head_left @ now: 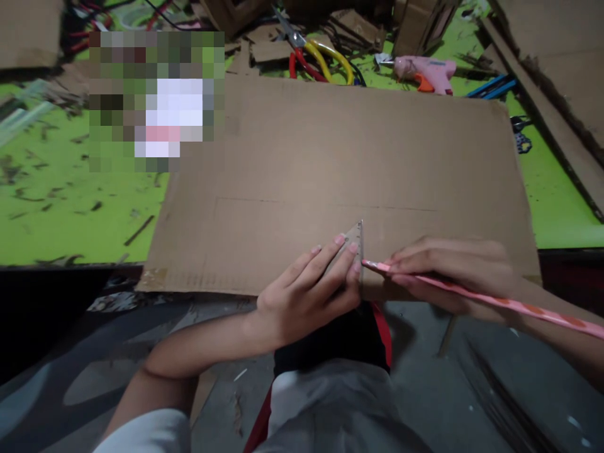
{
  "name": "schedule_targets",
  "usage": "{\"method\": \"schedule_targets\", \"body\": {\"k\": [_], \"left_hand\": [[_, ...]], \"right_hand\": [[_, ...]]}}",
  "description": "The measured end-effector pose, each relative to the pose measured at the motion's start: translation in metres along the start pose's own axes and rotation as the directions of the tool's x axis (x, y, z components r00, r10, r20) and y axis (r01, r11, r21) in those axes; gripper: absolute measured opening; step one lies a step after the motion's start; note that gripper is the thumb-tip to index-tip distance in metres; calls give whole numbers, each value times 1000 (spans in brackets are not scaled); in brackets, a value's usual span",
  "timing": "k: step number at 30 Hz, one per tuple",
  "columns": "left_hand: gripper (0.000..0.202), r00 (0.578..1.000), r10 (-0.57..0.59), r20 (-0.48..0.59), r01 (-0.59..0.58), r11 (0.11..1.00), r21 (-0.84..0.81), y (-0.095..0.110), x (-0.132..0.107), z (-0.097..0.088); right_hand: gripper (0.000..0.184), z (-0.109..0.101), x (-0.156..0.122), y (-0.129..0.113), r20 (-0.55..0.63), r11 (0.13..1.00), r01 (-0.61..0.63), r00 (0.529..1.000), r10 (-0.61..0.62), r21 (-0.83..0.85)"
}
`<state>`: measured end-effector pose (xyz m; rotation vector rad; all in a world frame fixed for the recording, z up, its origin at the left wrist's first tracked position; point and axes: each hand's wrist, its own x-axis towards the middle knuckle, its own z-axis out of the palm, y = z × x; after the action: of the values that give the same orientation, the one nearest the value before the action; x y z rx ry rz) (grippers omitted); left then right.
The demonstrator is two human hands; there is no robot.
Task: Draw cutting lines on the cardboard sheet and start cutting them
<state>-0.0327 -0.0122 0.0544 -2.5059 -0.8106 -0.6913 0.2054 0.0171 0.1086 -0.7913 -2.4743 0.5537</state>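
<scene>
A large brown cardboard sheet (292, 145) lies on the green table and juts over its front edge. Thin drawn lines cross its middle. My left hand (311, 283) presses a clear triangular set square (357, 236) flat against the cardboard, fingers stretched over it. Its marked edge faces right. In my right hand (438, 267) is a slim pink pencil (491, 298) with darker spots, its tip touching or nearly touching the set square's right edge. The fingertips under the pencil are partly hidden.
Behind the cardboard lie scissors with yellow handles (325, 60), a pink glue gun (425, 70) and a blue cutter (492, 86). More cardboard (561, 69) stands at the right. Scraps litter the green table (70, 201). A blurred patch covers the upper left.
</scene>
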Motion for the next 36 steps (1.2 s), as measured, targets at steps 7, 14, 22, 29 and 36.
{"method": "schedule_targets", "body": {"k": [7, 14, 22, 29, 36], "left_hand": [[20, 1000, -22, -12, 22, 999, 25, 1, 2, 0], [21, 999, -37, -29, 38, 999, 28, 2, 2, 2], [23, 999, -45, -9, 46, 999, 19, 2, 4, 1], [25, 999, -41, 24, 41, 999, 1, 1, 2, 0], [23, 999, -30, 15, 30, 1000, 7, 1, 3, -1]], "right_hand": [[11, -2, 6, 3, 13, 996, 75, 997, -75, -46], [16, -14, 19, 5, 60, 994, -73, 995, 78, -83], [22, -15, 20, 1, 154, 998, -3, 988, 12, -61], [13, -12, 18, -6, 91, 995, 45, 995, -37, -91], [15, -10, 12, -4, 128, 996, 26, 992, -15, -85]]}}
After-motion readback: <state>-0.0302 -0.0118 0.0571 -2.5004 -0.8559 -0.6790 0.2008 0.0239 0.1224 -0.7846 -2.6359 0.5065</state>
